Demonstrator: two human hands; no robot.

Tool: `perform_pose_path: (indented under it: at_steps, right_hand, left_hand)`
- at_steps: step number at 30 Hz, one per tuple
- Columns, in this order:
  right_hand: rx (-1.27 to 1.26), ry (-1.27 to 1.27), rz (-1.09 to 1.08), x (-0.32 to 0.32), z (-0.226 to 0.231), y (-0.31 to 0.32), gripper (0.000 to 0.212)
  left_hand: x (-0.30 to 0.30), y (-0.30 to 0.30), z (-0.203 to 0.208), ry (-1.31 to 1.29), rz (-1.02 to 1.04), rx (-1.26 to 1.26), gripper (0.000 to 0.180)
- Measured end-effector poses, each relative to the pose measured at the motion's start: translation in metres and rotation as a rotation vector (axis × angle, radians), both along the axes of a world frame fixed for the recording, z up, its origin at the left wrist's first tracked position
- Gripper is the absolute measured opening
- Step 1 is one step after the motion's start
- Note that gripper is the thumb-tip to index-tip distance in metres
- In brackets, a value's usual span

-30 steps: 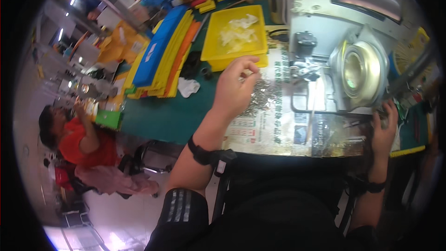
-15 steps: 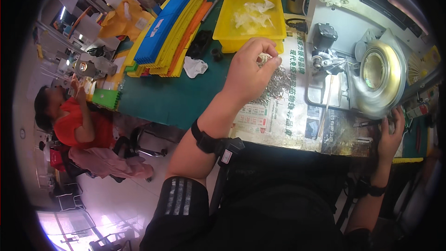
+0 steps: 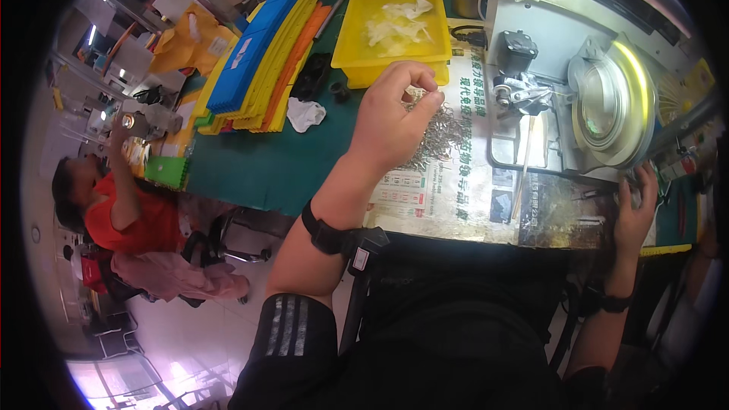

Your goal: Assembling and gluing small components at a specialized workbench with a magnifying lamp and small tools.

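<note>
My left hand (image 3: 395,116) hangs over a heap of thin metal pieces (image 3: 443,137) on printed paper. Its fingers are curled, with thumb and forefinger brought together; whatever sits between them is too small to make out. At the right, my right hand (image 3: 636,209) reaches up to the lower rim of a round, bowl-like machine part (image 3: 605,110). Thumb and fingers there are apart, and their tips lie close under that rim. Left of the round part, a small metal mechanism (image 3: 524,96) stands above a light tray (image 3: 497,153) with a thin stick (image 3: 524,171) lying across its edge.
Behind my left hand is a yellow bin (image 3: 351,61) holding crumpled white film (image 3: 399,26). Stacked blue (image 3: 262,49), yellow and orange strips lie left of it, near a white crumpled wad (image 3: 306,115). A person in red (image 3: 121,209) sits at the far left.
The whole view has shifted slightly, moving the bench leftward in the picture. Both hands keep nearly the same pose. The round part looks less blurred, with a bright yellow streak along its rim.
</note>
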State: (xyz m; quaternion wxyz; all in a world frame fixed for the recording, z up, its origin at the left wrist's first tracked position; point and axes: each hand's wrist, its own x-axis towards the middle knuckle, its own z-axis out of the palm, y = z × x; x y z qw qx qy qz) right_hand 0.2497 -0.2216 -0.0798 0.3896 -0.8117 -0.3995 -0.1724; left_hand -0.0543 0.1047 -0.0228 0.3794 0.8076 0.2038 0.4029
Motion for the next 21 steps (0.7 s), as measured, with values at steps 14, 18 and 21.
perform_pose_path:
  at_steps: [14,18,21]
  right_hand:
    - [-0.033,-0.059,-0.029,-0.001,0.005,-0.004,0.038]
    - [-0.009,-0.094,-0.047,-0.008,0.007,0.001,0.040]
    - [0.210,-0.086,-0.048,-0.015,0.017,0.006,0.037]
  left_hand:
    - [0.007,0.003,-0.013,-0.074,-0.010,-0.054,0.014]
    - [-0.007,0.011,-0.015,0.011,-0.065,-0.070,0.009]
    - [-0.010,0.016,-0.014,0.041,-0.119,-0.024,0.010]
